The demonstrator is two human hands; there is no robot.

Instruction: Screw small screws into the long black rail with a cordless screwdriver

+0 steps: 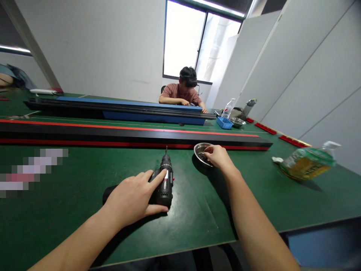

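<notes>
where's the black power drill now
In the head view, the black power drill lies just left of centre on the green table, under the left grip, left of the nearer round metal bowl.

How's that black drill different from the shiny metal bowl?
The drill is black, with a thin bit at its tip; the bowl is silvery, round and hollow, with small dark pieces inside.

The drill lies on its side in the left hand; the bowl has the fingers of the right hand dipping into it.

Both rest on the green table.
</notes>
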